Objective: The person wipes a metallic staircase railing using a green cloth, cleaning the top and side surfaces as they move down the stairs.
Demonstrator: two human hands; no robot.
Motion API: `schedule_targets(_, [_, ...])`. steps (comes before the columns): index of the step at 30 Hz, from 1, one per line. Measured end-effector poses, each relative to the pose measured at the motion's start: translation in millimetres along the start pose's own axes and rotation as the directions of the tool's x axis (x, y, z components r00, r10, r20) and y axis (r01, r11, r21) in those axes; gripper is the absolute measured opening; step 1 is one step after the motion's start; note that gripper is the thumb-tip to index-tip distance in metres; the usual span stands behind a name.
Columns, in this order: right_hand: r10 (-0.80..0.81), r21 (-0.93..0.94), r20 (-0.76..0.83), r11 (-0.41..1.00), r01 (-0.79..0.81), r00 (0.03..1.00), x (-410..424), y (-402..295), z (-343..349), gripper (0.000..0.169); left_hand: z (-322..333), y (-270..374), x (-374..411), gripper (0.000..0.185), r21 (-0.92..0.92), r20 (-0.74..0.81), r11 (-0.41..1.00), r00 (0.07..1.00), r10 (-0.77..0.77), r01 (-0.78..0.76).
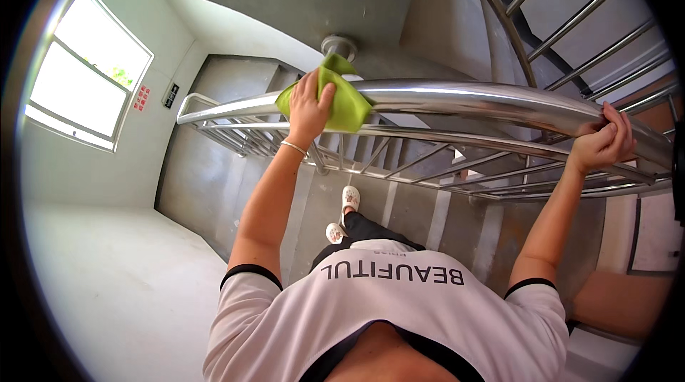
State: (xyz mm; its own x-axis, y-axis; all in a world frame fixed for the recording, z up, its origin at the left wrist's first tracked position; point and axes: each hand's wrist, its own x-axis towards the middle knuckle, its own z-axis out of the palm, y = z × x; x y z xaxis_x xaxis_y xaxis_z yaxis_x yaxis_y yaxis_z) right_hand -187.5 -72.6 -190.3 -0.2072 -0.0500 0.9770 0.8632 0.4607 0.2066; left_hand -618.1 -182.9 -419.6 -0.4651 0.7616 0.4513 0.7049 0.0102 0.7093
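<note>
A thick, shiny metal handrail [455, 98] runs across the view, with thinner rails and bars below it. My left hand [310, 104], a thin bracelet at its wrist, presses a green cloth [350, 104] on top of the handrail. Part of the cloth hangs over the near side of the rail. Farther right, my right hand [602, 141] is curled against the handrail; its fingers are bent at the rail's near side, and no cloth shows in it.
Concrete stairs [409, 203] with pale strips run beneath my feet, beside a landing [198, 189] at left. Another metal railing [583, 23] rises at upper right. A bright window [85, 71] is in the left wall. A metal post base [340, 46] stands beyond the cloth.
</note>
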Motion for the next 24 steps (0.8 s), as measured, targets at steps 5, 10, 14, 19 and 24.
schedule_targets(5, [0.002,0.030,-0.018,1.000,-0.001,1.000,-2.3,-6.5,3.9,0.026,6.5,-48.1,25.9,0.052,0.221,0.110,0.920,0.929,-0.354,0.324])
schedule_targets(10, [-0.006,0.004,-0.007,1.000,0.006,1.000,-2.4,-3.8,0.6,0.026,6.2,-32.1,33.8,0.057,0.194,0.105,0.883,0.886,-0.451,0.427])
schedule_targets(14, [-0.014,-0.064,-0.036,0.998,0.012,0.999,1.4,5.1,-4.1,0.024,5.6,8.6,-8.7,0.056,-0.127,-0.161,0.979,0.970,-0.180,0.161])
schedule_targets(19, [0.098,0.003,-0.012,0.995,-0.098,0.995,11.3,-28.0,-20.6,0.013,-19.4,50.9,-44.8,0.061,0.050,0.015,0.958,0.960,0.281,-0.281])
schedule_targets(24, [0.087,0.648,0.662,0.432,-0.627,0.745,-81.5,-215.7,-42.5,0.012,-40.7,26.0,-39.2,0.048,0.009,0.018,0.964,0.964,0.265,-0.265])
